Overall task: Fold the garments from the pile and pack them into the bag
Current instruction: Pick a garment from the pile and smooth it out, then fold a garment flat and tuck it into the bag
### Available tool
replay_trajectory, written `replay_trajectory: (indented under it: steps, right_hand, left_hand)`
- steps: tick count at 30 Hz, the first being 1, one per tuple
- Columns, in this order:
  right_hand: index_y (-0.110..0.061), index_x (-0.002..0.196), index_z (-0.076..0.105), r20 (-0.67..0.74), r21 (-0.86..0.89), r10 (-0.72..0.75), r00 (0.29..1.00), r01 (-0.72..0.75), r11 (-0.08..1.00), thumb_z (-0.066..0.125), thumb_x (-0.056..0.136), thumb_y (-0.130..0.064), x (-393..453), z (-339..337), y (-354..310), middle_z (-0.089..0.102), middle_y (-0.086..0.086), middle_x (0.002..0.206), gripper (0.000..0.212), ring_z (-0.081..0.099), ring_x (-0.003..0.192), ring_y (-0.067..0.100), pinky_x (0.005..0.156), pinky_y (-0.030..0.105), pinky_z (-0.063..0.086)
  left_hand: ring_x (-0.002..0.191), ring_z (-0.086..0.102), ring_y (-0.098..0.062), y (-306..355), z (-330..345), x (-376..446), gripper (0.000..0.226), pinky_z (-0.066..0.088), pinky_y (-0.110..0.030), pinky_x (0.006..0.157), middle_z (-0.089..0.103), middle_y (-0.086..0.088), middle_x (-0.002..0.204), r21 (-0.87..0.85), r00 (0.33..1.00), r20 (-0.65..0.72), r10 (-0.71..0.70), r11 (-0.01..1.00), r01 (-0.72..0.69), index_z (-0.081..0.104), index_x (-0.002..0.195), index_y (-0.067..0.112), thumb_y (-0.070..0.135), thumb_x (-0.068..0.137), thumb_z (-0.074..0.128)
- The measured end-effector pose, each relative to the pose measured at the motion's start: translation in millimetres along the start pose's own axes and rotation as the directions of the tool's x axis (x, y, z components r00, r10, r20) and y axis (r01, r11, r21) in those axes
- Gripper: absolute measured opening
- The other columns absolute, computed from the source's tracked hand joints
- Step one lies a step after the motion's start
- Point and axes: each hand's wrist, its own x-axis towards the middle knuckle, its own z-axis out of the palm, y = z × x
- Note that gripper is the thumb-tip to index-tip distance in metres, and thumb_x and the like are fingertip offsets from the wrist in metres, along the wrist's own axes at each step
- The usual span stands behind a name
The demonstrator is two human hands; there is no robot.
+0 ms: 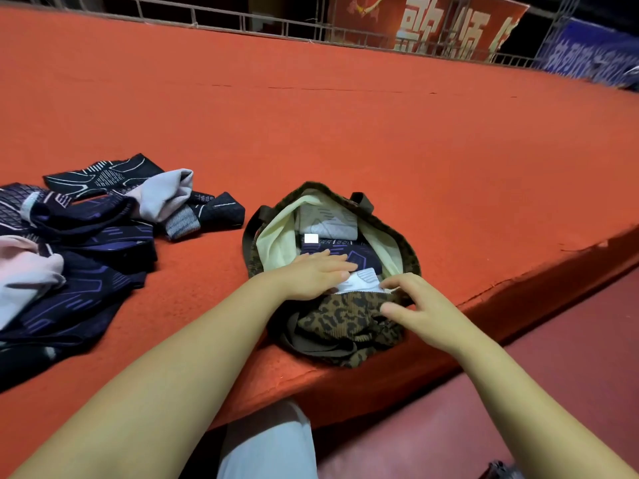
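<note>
Nearest, two bare forearms reaching forward over the edge of the red carpeted platform (pixel 345 133). Right hand (pixel 420 302) resting on the near rim of the leopard-print bag (pixel 345 319), fingers spread and loosely bent, thumb lying on the folded-down fabric; whether pinching the rim or only pressing it down, impossible to tell. Left hand (pixel 311 274) just beside it, at the mouth of the bag, fingers straight and flat, pressing a pale folded garment (pixel 359 281) down into the opening.

Just beyond the left fingertips, inside the pale lining: a dark folded garment (pixel 342 248) with purple lines and a small white tag, and past that a grey folded garment (pixel 326 219) against the far wall. So at least three pieces packed, the nearest apparently being seated right now.

Well to the left of the left hand, apart from the bag: the pile (pixel 79 243), loose and unfolded, dark patterned pieces tangled with pink and lilac ones. Several garments there at a guess, exact count hidden by the overlap.

Judged roughly a third to halfway along: packing well begun, much folding left, room in the bag uncertain.

Farthest, beyond both hands: metal railing (pixel 242 20) and red and blue banners.
</note>
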Motion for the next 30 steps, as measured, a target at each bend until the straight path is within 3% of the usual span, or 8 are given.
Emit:
replay_trajectory:
  steps: [4, 7, 11, 13, 15, 19, 24, 30]
  right_hand:
    - [-0.033, 0.073, 0.055, -0.072, -0.149, -0.192, 0.979, 0.180, 0.972, 0.061, 0.078, -0.049, 0, -2, 2, 0.055, -0.015, 0.073, 0.017, 0.048, 0.075, 0.007, 0.068, 0.026, 0.036]
    - [-0.036, 0.062, 0.044, -0.082, -0.207, -0.279, 0.957, 0.258, 0.944, 0.065, 0.079, -0.040, 6, -20, -11, 0.054, -0.016, 0.063, 0.027, 0.046, 0.068, 0.007, 0.071, 0.026, 0.037]
    - [-0.025, 0.068, 0.055, 0.104, -0.223, -0.106, 0.989, 0.127, 0.967, 0.064, 0.087, -0.034, 19, -26, -23, 0.059, -0.001, 0.067, 0.023, 0.049, 0.063, 0.011, 0.062, 0.032, 0.040]
    - [-0.020, 0.073, 0.060, 0.107, -0.224, -0.085, 0.991, 0.108, 0.969, 0.058, 0.089, -0.037, 21, -26, -27, 0.061, 0.002, 0.072, 0.023, 0.051, 0.066, 0.012, 0.065, 0.035, 0.042]
    - [-0.015, 0.073, 0.060, 0.063, -0.203, -0.160, 0.985, 0.170, 0.964, 0.047, 0.089, -0.044, 20, -29, -38, 0.060, 0.003, 0.074, 0.035, 0.052, 0.070, 0.013, 0.070, 0.034, 0.042]
    - [-0.025, 0.080, 0.064, 0.128, -0.147, -0.081, 0.988, 0.100, 0.984, 0.022, 0.079, -0.061, 23, -21, -63, 0.064, -0.006, 0.086, 0.055, 0.054, 0.082, 0.004, 0.074, 0.027, 0.042]
    - [-0.016, 0.076, 0.060, 0.087, -0.055, -0.165, 0.982, 0.171, 0.984, 0.033, 0.083, -0.062, 44, 15, -113, 0.060, -0.002, 0.074, 0.053, 0.054, 0.071, 0.011, 0.071, 0.037, 0.044]
    - [-0.013, 0.078, 0.062, 0.216, 0.085, -0.259, 0.942, 0.246, 0.966, 0.047, 0.093, -0.046, 74, 96, -184, 0.066, 0.003, 0.078, 0.039, 0.059, 0.074, 0.019, 0.074, 0.037, 0.047]
  left_hand:
    - [0.146, -0.006, -0.016, 0, 7, 9, 0.045, -0.007, -0.043, 0.117, 0.006, 0.008, 0.159, 0.127, 0.998, 0.030, -0.064, 0.990, 0.059, 0.041, 0.137, 0.042, 0.048, 0.099, 0.017]
    - [0.144, -0.009, -0.006, -2, 10, 6, 0.054, -0.013, -0.037, 0.116, 0.004, 0.014, 0.158, 0.100, 0.999, 0.047, -0.021, 0.995, 0.016, 0.048, 0.132, 0.043, 0.055, 0.097, 0.009]
    - [0.144, -0.007, -0.004, 6, 5, -9, 0.068, -0.011, -0.038, 0.117, 0.012, 0.014, 0.157, 0.042, 0.999, 0.028, 0.034, 0.999, -0.035, 0.046, 0.137, 0.032, 0.060, 0.090, 0.004]
    - [0.143, 0.015, -0.010, 7, 1, -22, 0.072, 0.003, -0.038, 0.118, 0.040, 0.011, 0.142, 0.059, 0.990, 0.031, 0.135, 0.989, -0.137, 0.050, 0.131, 0.019, 0.057, 0.088, 0.008]
    - [0.121, 0.047, -0.009, 3, -5, -41, 0.066, 0.031, -0.032, 0.106, 0.059, 0.012, 0.116, 0.040, 0.982, 0.037, 0.184, 0.982, -0.185, 0.059, 0.117, 0.017, 0.063, 0.083, 0.026]
    - [0.072, 0.053, 0.006, -12, -17, -70, 0.027, 0.040, -0.020, 0.070, 0.060, 0.020, 0.078, 0.004, 0.993, -0.079, 0.085, 0.996, -0.085, 0.064, 0.090, 0.034, 0.055, 0.088, 0.048]
    - [0.089, 0.063, -0.006, -44, -34, -119, 0.034, 0.044, -0.025, 0.090, 0.072, 0.009, 0.085, -0.255, 0.962, -0.271, 0.034, 0.961, -0.106, 0.067, 0.090, 0.021, 0.047, 0.083, 0.046]
    - [0.080, 0.064, -0.008, -107, -36, -199, 0.043, 0.048, -0.017, 0.078, 0.071, 0.004, 0.076, -0.469, 0.866, -0.446, -0.226, 0.883, -0.011, 0.066, 0.083, 0.019, 0.056, 0.067, 0.054]
